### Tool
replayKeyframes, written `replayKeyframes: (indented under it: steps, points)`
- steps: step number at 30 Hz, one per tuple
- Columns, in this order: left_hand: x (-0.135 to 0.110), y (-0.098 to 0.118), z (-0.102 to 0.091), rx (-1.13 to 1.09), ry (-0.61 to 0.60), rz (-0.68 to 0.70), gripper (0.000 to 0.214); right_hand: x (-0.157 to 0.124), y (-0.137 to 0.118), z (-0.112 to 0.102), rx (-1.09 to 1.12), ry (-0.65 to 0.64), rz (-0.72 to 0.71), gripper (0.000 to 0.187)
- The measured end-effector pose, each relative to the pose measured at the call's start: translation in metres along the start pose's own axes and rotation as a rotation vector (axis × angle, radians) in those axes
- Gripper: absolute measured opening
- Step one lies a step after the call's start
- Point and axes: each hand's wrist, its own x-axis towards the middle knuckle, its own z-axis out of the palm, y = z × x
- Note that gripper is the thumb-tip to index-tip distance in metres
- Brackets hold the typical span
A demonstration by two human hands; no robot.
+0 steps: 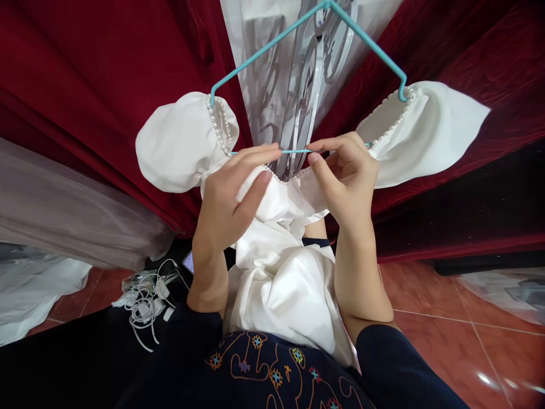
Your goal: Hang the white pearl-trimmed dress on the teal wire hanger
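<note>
A white dress (pixel 276 272) with puffed sleeves and a pearl-trimmed neckline hangs on a turquoise wire hanger (pixel 272 45) in front of me. My left hand (pixel 232 193) pinches the neckline fabric just left of centre, its fingertips against the hanger's lower bar. My right hand (pixel 344 176) is closed on the neckline fabric just right of centre, thumb and forefinger at the same bar. The left sleeve (pixel 179 142) and right sleeve (pixel 430 130) drape off the hanger's two ends. The skirt falls into my lap between my forearms.
Dark red curtains (pixel 85 74) hang behind, with a sheer white patterned panel (pixel 293 68) between them. Grey tulle (pixel 63 210) and white cloth (pixel 29 289) lie at left. White cables and chargers (pixel 147 295) sit on the red tiled floor (pixel 447 318).
</note>
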Motion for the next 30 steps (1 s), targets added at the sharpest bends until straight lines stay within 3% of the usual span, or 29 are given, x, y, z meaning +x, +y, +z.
replayKeyframes:
  steps: [3, 8, 10, 15, 17, 20, 23, 27, 30]
  points:
    - [0.021, -0.013, 0.006, 0.246, -0.238, 0.083, 0.017, 0.002, 0.0, -0.004, -0.008, -0.031, -0.013, 0.018]
    - [0.025, -0.032, 0.021, 0.33, -0.281, 0.392, 0.024, 0.006, -0.002, -0.015, 0.003, -0.112, -0.026, 0.022]
    - [0.022, -0.04, 0.025, 0.42, -0.31, 0.377, 0.023, 0.008, -0.002, -0.02, 0.006, -0.163, -0.034, 0.023]
    - [0.028, -0.059, 0.04, 0.779, -0.511, 0.283, 0.04, 0.012, 0.0, -0.028, 0.011, -0.25, -0.051, 0.029]
    - [0.032, -0.062, 0.044, 0.86, -0.553, 0.29, 0.033, 0.012, 0.001, -0.03, 0.024, -0.275, -0.042, 0.031]
    - [0.033, -0.06, 0.042, 0.84, -0.483, 0.326, 0.019, 0.013, 0.0, -0.033, 0.033, -0.286, -0.019, 0.031]
    - [0.03, -0.062, 0.036, 0.708, -0.305, 0.378, 0.01, 0.017, -0.008, -0.036, -0.053, -0.294, -0.036, 0.031]
    - [0.03, -0.076, 0.038, 0.588, -0.052, 0.472, 0.018, 0.025, -0.022, -0.041, -0.188, -0.392, -0.103, 0.035]
    - [0.031, -0.081, 0.045, 0.532, 0.043, 0.484, 0.017, 0.027, -0.023, -0.042, -0.231, -0.446, -0.132, 0.043]
